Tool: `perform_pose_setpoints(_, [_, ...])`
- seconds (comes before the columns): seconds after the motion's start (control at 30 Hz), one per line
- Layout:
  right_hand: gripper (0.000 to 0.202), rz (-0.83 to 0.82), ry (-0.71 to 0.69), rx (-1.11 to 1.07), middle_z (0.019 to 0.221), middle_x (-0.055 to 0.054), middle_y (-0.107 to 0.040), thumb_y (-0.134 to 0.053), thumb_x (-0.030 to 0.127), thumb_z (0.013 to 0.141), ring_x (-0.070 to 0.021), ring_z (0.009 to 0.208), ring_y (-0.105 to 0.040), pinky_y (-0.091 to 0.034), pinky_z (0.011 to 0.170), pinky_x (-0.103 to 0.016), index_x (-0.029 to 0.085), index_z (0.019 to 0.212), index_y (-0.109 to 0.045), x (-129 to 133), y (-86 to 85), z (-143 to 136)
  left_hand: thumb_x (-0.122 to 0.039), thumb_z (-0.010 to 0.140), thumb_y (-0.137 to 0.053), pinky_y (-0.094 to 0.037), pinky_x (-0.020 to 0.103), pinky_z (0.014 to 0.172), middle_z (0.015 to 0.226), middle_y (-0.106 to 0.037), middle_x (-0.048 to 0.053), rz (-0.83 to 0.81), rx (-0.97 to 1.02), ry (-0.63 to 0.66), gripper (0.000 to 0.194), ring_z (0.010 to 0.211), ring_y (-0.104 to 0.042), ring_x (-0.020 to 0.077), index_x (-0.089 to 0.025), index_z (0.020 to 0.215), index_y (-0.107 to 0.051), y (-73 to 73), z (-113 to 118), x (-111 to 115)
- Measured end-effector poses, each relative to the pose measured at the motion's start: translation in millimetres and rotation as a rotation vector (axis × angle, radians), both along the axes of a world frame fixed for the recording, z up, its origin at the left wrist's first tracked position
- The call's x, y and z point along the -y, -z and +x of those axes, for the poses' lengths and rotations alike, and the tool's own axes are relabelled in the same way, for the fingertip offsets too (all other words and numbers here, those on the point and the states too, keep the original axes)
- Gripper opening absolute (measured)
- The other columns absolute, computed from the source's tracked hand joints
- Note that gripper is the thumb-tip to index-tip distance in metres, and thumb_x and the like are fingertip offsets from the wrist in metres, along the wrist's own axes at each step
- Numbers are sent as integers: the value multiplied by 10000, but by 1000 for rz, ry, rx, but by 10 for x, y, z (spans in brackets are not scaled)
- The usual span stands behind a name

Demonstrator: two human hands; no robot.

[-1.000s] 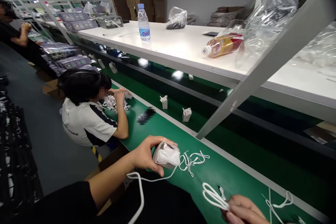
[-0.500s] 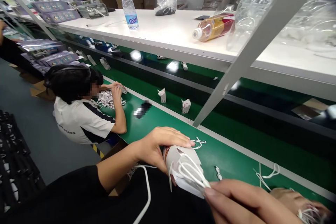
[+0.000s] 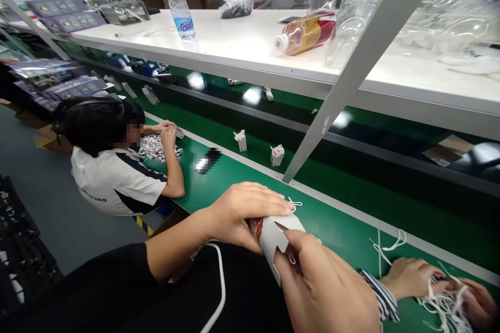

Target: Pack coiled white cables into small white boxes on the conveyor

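Note:
My left hand (image 3: 238, 213) is wrapped round a small white cardboard box (image 3: 275, 234) with its end flaps standing up. The box is tilted, its opening toward my right hand (image 3: 328, 281). Thumb and fingers of the right hand are closed and pushed in at that opening. A small loop of white cord (image 3: 292, 258) shows beside these fingertips; the rest is hidden by the hand and the flaps.
To the left, a co-worker (image 3: 117, 166) sits by a pile of white cords (image 3: 158, 146). Another person's hands (image 3: 414, 276) handle tangled cords at lower right. Two small open boxes (image 3: 277, 155) stand beyond the bench edge. A slanted post (image 3: 324, 119) rises to the shelf.
My right hand has moved left and up, bringing the bundled white cord from in front of the box into its opening. At right, the other person's hands have come further into view.

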State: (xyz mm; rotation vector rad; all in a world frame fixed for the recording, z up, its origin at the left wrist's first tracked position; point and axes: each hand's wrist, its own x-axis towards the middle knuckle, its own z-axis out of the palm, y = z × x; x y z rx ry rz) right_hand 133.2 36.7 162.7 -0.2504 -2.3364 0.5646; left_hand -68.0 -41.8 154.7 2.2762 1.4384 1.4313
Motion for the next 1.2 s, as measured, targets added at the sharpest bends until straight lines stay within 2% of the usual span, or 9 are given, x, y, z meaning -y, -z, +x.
perform_pose_setpoints(0.17, [354,-60,-93,12,747,-14,-729,-633,462,897,-158,523,-652,-479,409,-222,301,1211,-667,-345,471,200,-423,752,-814,-571,321,963,1133,-761,93,12,-42,-38,507,1075,-725,238,-188,1174,-661,53,40,-33])
perform_pose_setpoints(0.3, [428,-123,-107,-53,838,13,-764,-563,487,917,-220,580,-710,-563,395,-281,346,1318,-611,-930,799,559,-417,746,-819,-585,321,932,1111,-768,93,45,-30,-89,502,1048,-735,236,-186,1163,-662,95,58,-59])
perform_pose_setpoints(0.43, [423,-209,-102,-177,837,90,-770,-351,357,1003,-232,593,-726,-557,318,-281,416,1366,-561,-1659,1225,1379,-390,755,-815,-588,312,908,1081,-776,97,87,-4,-90,478,1029,-741,229,-179,1160,-673,168,103,-70])
perform_pose_setpoints(0.57, [336,-312,-4,-225,692,141,-741,-498,242,954,-134,359,-603,-482,233,-168,441,1145,-689,-2270,1902,2306,-315,790,-793,-598,327,908,1103,-765,125,43,119,-15,467,1051,-734,237,-166,1212,-660,258,183,-50])
perform_pose_setpoints(0.67, [289,-406,-16,-195,648,113,-732,-521,276,959,-171,385,-635,-510,258,-187,441,1129,-687,-2487,2233,2632,-293,792,-797,-608,373,927,1148,-746,148,51,233,3,526,1073,-724,261,-162,1276,-637,262,221,-32])
perform_pose_setpoints(0.8, [318,-509,-79,-125,720,143,-744,-505,275,989,-189,524,-713,-547,303,-209,482,1191,-638,-2402,2087,2577,-334,818,-786,-621,393,919,1166,-740,142,77,316,22,532,1076,-721,272,-187,1305,-629,189,227,-34])
perform_pose_setpoints(0.9, [365,-619,34,-86,860,170,-751,-519,188,980,-169,603,-735,-624,437,-220,495,1102,-675,-2218,1809,2452,-362,819,-791,-622,390,923,1153,-746,139,83,318,33,536,1062,-727,268,-194,1303,-632,150,222,-52])
perform_pose_setpoints(1.0, [369,-606,160,-196,796,146,-750,-507,178,974,-181,554,-713,-613,394,-256,489,982,-706,-2123,1661,2414,-355,797,-813,-620,385,926,1149,-748,137,97,285,23,551,1058,-730,266,-193,1292,-634,142,222,-66])
perform_pose_setpoints(1.2, [381,-441,90,-97,676,156,-716,-581,177,943,-155,491,-679,-572,363,-244,546,1002,-654,-2356,1883,2657,-360,869,-738,-609,339,921,1109,-763,129,131,145,-54,404,1047,-736,240,-177,1220,-654,126,251,-80])
